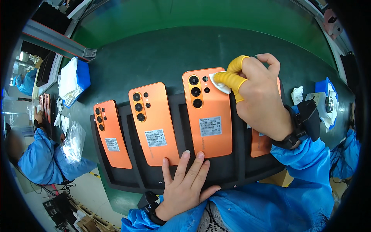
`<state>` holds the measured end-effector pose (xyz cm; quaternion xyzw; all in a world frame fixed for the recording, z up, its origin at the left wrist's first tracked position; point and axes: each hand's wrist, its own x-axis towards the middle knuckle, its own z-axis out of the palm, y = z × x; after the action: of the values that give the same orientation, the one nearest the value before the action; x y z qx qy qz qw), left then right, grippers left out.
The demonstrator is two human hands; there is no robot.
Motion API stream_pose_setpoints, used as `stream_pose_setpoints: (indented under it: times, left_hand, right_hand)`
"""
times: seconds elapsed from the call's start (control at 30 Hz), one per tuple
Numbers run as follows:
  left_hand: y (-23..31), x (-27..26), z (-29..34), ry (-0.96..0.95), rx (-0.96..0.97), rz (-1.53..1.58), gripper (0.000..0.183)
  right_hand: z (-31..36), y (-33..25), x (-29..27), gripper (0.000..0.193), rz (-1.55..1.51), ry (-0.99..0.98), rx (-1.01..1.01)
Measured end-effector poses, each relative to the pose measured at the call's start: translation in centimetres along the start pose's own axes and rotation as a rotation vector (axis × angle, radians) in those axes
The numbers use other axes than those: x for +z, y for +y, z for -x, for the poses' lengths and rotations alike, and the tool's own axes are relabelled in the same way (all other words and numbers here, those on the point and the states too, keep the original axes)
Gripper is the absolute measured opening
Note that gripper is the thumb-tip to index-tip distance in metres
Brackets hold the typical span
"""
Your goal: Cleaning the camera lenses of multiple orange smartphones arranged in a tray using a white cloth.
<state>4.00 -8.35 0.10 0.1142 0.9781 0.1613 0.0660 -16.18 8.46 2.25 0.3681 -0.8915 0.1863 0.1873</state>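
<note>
Several orange smartphones lie back-up in a black foam tray point(162, 181) with slots. My right hand point(259, 89), with yellow finger cots on some fingers, pinches a white wipe point(220, 82). The wipe touches the upper right of the third phone point(216, 141), beside its camera lenses. My left hand point(184, 181) lies flat with fingers spread, fingertips at the lower ends of the third phone and the second phone point(154, 120). Farther left is the first phone point(116, 131). A fourth phone point(259, 144) is mostly hidden beneath my right hand and wrist.
A blue box of white wipes point(79, 81) stands at the left of the green table point(127, 58). Crumpled wipes point(296, 94) and another blue bin point(328, 87) sit at right. A co-worker in a blue smock point(42, 158) works at left beside a clear plastic bag point(74, 141).
</note>
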Motion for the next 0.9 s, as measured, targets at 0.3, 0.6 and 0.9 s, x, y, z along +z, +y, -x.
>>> stream_pose_setpoints:
  times: [0.3, 0.6, 0.9]
  left_hand:
    - [0.0, 0.1, 0.1, 0.0, -0.006, -0.004, 0.064]
    - [0.1, 0.1, 0.0, 0.017, 0.005, -0.014, 0.061]
    - [0.0, 0.2, 0.1, 0.01, -0.007, -0.011, 0.06]
  right_hand:
    - [-0.1, -0.2, 0.6, 0.034, -0.198, -0.05, 0.039]
    - [-0.3, -2.4, 1.5, 0.022, -0.152, -0.108, -0.11]
    - [-0.5, -1.2, -0.8, 0.033, -0.111, -0.153, -0.029]
